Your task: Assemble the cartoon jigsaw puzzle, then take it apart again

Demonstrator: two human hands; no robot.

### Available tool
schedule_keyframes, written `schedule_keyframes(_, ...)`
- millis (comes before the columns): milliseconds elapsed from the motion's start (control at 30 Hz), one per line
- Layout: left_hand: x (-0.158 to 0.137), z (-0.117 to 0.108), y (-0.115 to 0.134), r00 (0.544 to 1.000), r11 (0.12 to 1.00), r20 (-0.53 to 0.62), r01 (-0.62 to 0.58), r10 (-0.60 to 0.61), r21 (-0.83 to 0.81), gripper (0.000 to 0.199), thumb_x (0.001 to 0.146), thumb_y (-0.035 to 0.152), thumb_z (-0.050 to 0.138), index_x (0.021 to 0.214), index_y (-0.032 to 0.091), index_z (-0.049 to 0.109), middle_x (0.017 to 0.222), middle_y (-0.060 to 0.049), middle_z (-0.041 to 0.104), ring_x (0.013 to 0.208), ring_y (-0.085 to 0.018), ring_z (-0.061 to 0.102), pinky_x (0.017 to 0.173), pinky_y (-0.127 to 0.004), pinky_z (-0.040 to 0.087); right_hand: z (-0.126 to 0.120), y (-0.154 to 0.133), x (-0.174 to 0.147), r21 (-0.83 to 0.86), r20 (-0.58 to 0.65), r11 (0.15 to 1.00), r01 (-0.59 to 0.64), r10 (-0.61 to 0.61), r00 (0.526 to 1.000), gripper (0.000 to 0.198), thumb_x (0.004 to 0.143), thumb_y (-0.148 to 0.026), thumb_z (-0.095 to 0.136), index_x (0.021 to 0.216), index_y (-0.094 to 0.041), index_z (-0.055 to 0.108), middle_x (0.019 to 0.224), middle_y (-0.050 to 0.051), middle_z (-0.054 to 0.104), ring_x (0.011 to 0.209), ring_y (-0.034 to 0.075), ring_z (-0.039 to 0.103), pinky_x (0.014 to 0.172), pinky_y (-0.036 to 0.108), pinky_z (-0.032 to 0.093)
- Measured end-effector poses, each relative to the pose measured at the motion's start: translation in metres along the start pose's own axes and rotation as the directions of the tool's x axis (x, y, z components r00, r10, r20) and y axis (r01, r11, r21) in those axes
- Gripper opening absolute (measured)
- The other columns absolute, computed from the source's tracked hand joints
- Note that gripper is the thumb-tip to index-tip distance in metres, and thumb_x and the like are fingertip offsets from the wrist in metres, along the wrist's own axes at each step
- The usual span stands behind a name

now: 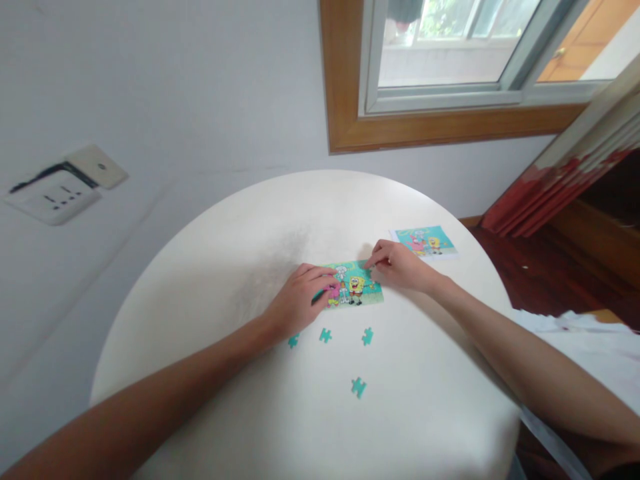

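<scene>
A nearly whole jigsaw puzzle (356, 285) with cartoon figures on a teal ground lies flat on the white round table. My left hand (303, 297) rests over its left part, fingers stretched out across the pieces. At the upper right corner of the puzzle, my right hand (395, 264) is closed in a pinch, its fingertips touching the edge. Whatever sits between those fingers is hidden. Several loose teal pieces lie nearer to me: one puzzle piece (325, 335) below the puzzle, another puzzle piece (367, 336) to its right, and a puzzle piece (359, 387) closest to me.
A reference picture card (440, 241) with the same cartoon lies behind my right hand. The round table (200, 320) stands against a wall with a socket (55, 197) and a wood-framed window (345, 130). A red and white curtain (545, 193) hangs at the right.
</scene>
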State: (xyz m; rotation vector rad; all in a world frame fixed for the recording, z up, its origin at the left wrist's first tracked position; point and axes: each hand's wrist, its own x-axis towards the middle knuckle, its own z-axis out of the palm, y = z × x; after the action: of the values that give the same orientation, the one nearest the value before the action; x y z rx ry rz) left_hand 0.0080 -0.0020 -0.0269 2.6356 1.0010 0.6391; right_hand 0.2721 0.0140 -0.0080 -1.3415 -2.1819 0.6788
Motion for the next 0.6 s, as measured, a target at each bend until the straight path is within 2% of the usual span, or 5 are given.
schedule_keyframes(100,0.0001,-0.0001,0.0001,1.000,1.000,-0.006,-0.006,0.006,-0.001,0.023,0.092,0.019,0.054,0.109,0.022,0.068,0.121,-0.005,0.065,0.108,-0.022,0.054,0.096,-0.040,0.044,0.0024,-0.0007,-0.0005,-0.032,0.030,0.999,0.010,-0.009,1.000,0.043,0.068,-0.004,0.045,0.087,-0.018,0.081,0.087,0.008,0.064,0.071,0.015,0.059,0.066,0.027,0.043)
schedule_keyframes(333,0.0005,0.0004,-0.0008,1.000,1.000,0.000,-0.005,0.005,0.000,0.022,0.092,0.018,0.055,0.109,0.022,0.068,0.121,-0.004,0.065,0.107,-0.021,0.054,0.096,-0.039,0.044,-0.0025,0.0031,0.0014,-0.034,-0.084,0.999,-0.002,-0.001,0.996,0.048,0.066,0.000,0.041,0.085,-0.018,0.080,0.087,0.009,0.065,0.076,0.016,0.060,0.071,0.028,0.044)
schedule_keyframes(533,0.0005,0.0004,-0.0007,1.000,1.000,0.002,-0.005,0.005,0.004,0.022,0.092,0.019,0.054,0.108,0.022,0.068,0.120,-0.004,0.066,0.107,-0.021,0.054,0.096,-0.039,0.043,0.0015,0.0025,-0.0006,-0.046,0.013,0.999,0.022,-0.021,1.000,0.046,0.066,-0.001,0.043,0.084,-0.019,0.081,0.092,0.009,0.065,0.078,0.017,0.061,0.072,0.029,0.045)
schedule_keyframes(600,0.0002,0.0004,-0.0007,1.000,1.000,0.001,-0.006,0.006,0.006,0.021,0.092,0.019,0.054,0.108,0.022,0.068,0.120,-0.003,0.066,0.108,-0.021,0.054,0.096,-0.038,0.043,0.0014,0.0023,-0.0005,-0.060,0.010,0.998,0.021,-0.020,1.000,0.046,0.067,0.000,0.043,0.085,-0.019,0.081,0.093,0.009,0.065,0.080,0.018,0.061,0.073,0.029,0.046)
